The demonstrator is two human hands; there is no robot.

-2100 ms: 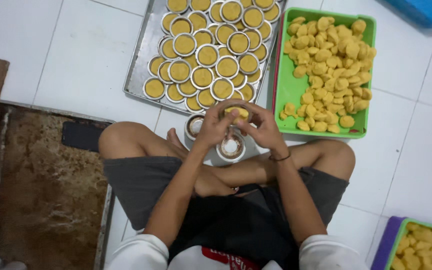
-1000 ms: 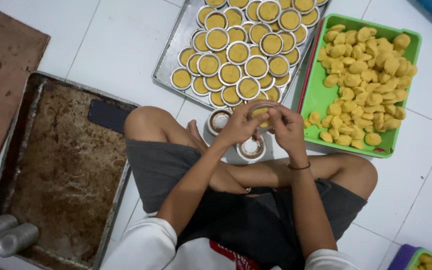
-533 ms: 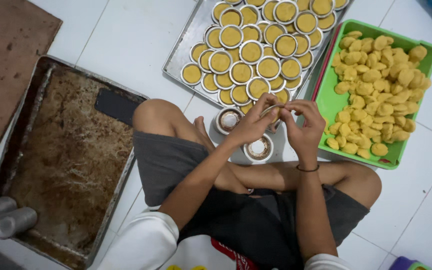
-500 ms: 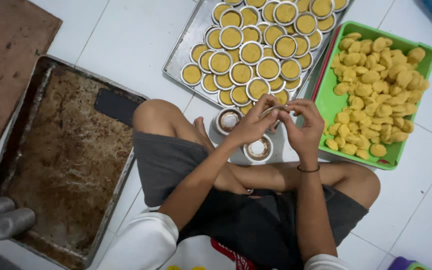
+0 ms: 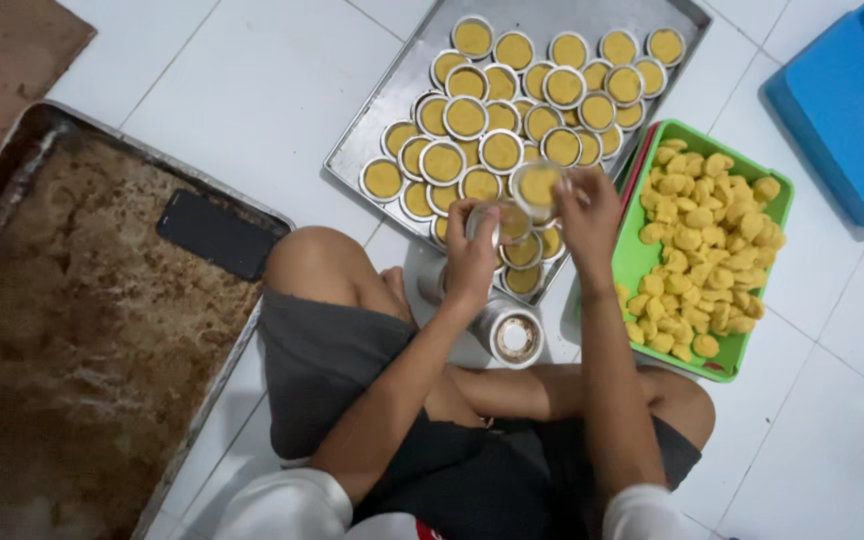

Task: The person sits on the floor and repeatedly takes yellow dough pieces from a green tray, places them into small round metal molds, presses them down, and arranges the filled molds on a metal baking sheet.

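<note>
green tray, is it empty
No, the green tray is heaped with yellow dough pieces, and it sits beside the right hand.

even, soft overhead light; faint shadows; slight blur on hands

One screen in my view: a flat black rectangular phone [image 5: 218,234], screen dark, lying face up on the near right corner of the large, crumb-stained metal baking tray [image 5: 72,330] at the left, just beside the seated person's raised knee. I see no packages, labels or signs anywhere on the white tiled floor [image 5: 242,90].
</note>
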